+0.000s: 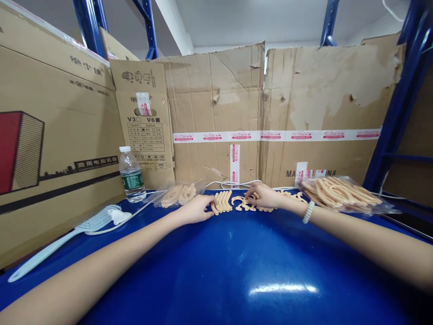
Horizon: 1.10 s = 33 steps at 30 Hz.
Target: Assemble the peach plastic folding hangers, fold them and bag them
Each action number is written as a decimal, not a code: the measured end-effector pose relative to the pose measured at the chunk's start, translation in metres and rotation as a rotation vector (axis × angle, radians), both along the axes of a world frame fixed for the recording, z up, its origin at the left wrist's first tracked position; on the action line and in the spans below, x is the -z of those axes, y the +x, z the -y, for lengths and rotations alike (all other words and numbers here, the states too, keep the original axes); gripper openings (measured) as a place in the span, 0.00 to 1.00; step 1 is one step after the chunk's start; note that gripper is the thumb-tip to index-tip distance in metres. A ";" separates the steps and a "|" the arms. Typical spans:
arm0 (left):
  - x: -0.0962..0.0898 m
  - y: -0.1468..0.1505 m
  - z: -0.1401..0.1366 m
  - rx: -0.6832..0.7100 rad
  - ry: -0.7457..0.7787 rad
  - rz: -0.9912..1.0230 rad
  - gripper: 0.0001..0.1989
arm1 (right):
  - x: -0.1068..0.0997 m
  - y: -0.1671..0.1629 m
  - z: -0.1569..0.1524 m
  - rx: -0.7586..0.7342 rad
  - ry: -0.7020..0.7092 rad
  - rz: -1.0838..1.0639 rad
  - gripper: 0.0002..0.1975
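Observation:
My left hand is at the left end of a row of curved beige pieces on the blue table. Its thumb and fingers close around the end piece, which leans slightly apart from the others. To the right, my right hand reaches down with bent fingers into a loose cluster of smaller hooked beige pieces. Its fingertips are pressed together among them; what they pinch is hidden. More beige pieces lie behind the right wrist, which wears a pale beaded bracelet.
Clear bags of beige parts lie at left and right. A water bottle, a pale blue slotted brush or swatter and a white cable are on the left. Cardboard sheets wall the back. A dark flat device sits far right.

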<state>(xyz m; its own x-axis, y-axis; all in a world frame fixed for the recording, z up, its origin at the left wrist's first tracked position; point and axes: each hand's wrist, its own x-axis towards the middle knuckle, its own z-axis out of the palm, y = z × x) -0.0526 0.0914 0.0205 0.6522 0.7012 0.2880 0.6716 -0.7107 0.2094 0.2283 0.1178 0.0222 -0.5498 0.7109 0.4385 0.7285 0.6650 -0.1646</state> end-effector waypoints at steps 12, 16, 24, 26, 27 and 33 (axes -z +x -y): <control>-0.005 -0.007 0.000 0.118 0.000 -0.084 0.05 | 0.002 0.000 -0.011 0.025 -0.110 -0.153 0.07; -0.014 0.000 0.010 0.074 0.070 0.004 0.09 | -0.011 0.004 0.001 0.103 -0.091 -0.351 0.13; -0.032 0.027 0.049 0.064 -0.177 0.613 0.10 | -0.020 0.007 0.047 0.094 -0.336 -0.777 0.18; -0.026 0.034 0.056 0.071 -0.302 0.716 0.07 | -0.015 0.004 0.065 0.050 -0.542 -0.934 0.15; -0.023 0.037 0.059 0.069 -0.355 0.744 0.06 | -0.011 0.002 0.074 0.029 -0.665 -1.024 0.13; 0.000 0.052 0.073 0.144 -0.574 0.759 0.06 | 0.010 -0.013 0.112 -0.056 -0.947 -1.279 0.09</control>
<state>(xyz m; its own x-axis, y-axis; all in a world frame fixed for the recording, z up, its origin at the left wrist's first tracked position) -0.0005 0.0183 0.0201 0.5237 0.7947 0.3068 0.1284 -0.4297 0.8938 0.2151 0.0061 0.0118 -0.2159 0.9755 0.0419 -0.2286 -0.0088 -0.9735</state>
